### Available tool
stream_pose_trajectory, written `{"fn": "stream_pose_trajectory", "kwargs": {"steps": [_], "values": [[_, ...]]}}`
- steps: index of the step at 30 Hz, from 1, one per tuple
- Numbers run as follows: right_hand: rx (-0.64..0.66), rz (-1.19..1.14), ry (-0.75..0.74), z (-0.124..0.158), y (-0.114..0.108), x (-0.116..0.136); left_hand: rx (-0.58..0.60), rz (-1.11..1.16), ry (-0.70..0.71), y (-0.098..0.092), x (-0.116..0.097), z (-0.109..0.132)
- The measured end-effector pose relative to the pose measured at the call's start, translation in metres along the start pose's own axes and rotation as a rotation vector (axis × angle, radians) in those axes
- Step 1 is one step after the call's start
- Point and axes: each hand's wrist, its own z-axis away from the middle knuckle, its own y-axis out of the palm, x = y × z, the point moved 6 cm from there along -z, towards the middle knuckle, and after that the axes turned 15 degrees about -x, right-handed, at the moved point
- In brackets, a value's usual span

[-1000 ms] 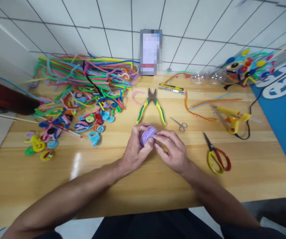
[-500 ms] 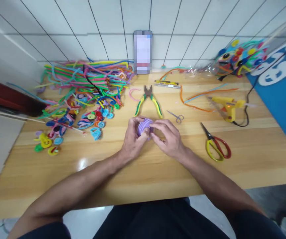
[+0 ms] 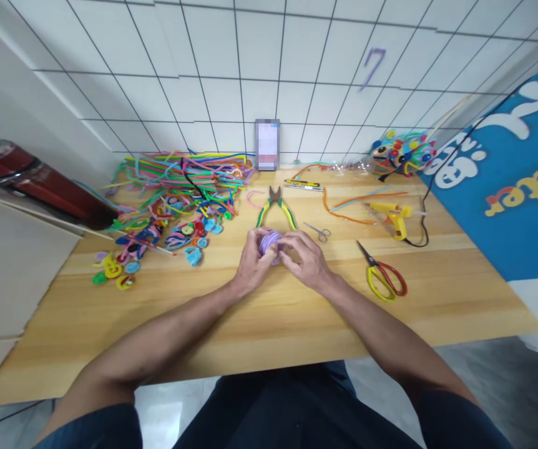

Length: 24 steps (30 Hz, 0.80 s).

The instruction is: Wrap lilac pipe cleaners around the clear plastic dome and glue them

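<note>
Between left hand [image 3: 252, 259] and right hand [image 3: 307, 259] | purple coil [image 3: 269, 239] | touching both

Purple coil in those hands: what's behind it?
Beyond the purple coil lie open yellow-and-green pliers, on the wooden table. The left hand and right hand partly cover the coil; the table directly behind them is hidden.

The wound coil [image 3: 268, 240] is striped in lighter and darker purple, the pliers [image 3: 275, 197] yellow-and-green-handled, the scissors [image 3: 376, 264] yellow-and-red-handled, the glue gun [image 3: 395, 217] yellow.
</note>
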Motion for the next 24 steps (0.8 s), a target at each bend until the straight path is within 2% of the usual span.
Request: {"fn": "stream_pose_trajectory", "kwargs": {"steps": [5, 15, 24], "values": [[-0.005, 0.028, -0.013, -0.0011, -0.0032, 0.0006, 0.04, -0.021, 0.007, 0.0015, 0.0016, 0.0009], [0.026, 0.0, 0.014, -0.0021, -0.0035, -0.0033, 0.026, -0.112, 0.072, -0.0012, 0.0041, -0.002], [0.015, 0.019, 0.0, -0.0091, -0.0089, -0.0027, 0.049, -0.044, -0.009, 0.0023, 0.0061, -0.0044]]}}
